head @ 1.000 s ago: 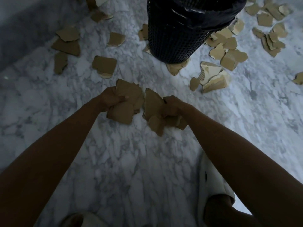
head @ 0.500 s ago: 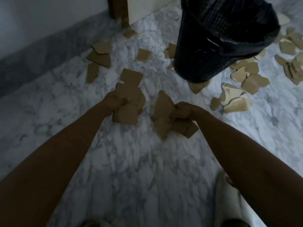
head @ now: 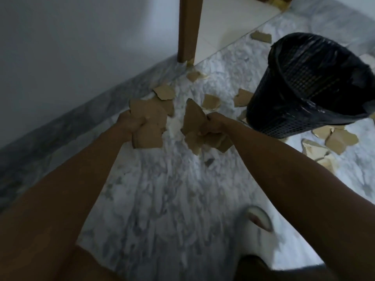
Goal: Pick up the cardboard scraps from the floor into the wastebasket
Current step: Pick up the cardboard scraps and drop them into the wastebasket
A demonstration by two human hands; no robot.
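Cardboard scraps [head: 149,126] fill both clenched fists — left hand [head: 133,124], right hand [head: 213,124] — beside black wastebasket [head: 300,94].

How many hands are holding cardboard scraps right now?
2. The left hand grips a bunch of scraps left of centre; the right hand grips another bunch, nearer the wastebasket. How many pieces each holds is hidden.

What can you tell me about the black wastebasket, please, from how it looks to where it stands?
The wastebasket is a round black mesh bin that narrows toward its base, lined with a glossy black plastic bag folded over the rim. It stands on the marble floor, to the right of both hands and touched by neither. Cardboard scraps lie around its base. Its inside looks dark; contents cannot be told.
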